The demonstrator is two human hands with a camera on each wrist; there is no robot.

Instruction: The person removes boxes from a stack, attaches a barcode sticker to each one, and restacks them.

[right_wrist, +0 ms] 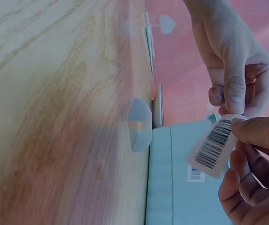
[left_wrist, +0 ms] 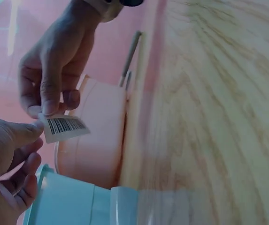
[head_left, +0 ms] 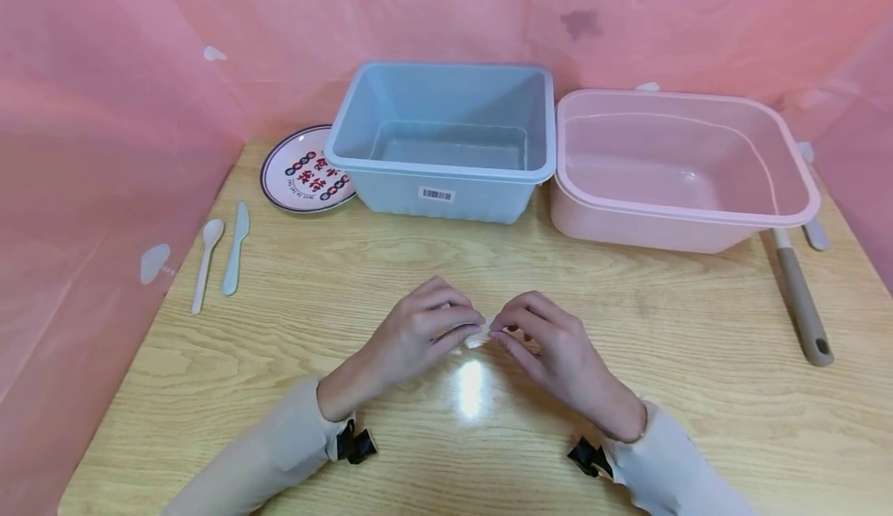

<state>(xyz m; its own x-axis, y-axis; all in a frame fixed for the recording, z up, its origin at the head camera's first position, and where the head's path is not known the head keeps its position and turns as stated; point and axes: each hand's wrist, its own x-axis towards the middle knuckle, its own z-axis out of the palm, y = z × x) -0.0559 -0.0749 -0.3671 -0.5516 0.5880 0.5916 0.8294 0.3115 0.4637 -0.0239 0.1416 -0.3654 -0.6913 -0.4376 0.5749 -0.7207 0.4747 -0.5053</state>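
Note:
Between the two hands, held over the middle of the table, is a small white barcode sticker [left_wrist: 66, 127]. My left hand [head_left: 421, 326] pinches one end of it between thumb and fingers. At the other end, the thumb and fingertips of my right hand [head_left: 554, 345] pinch it as well. The sticker's printed bars show in both wrist views; from the head it is a pale sliver, partly covered by fingers. A pale, bluish curved piece [right_wrist: 140, 125] sits on the table in the right wrist view.
Behind the hands stand a blue bin [head_left: 446, 194] with its own barcode label and a pink bin [head_left: 642, 225]. A printed plate [head_left: 300, 171] lies partly behind the blue bin. Left are a spoon [head_left: 206, 260] and a knife [head_left: 237, 249]; right, a grey-brown handle [head_left: 802, 299].

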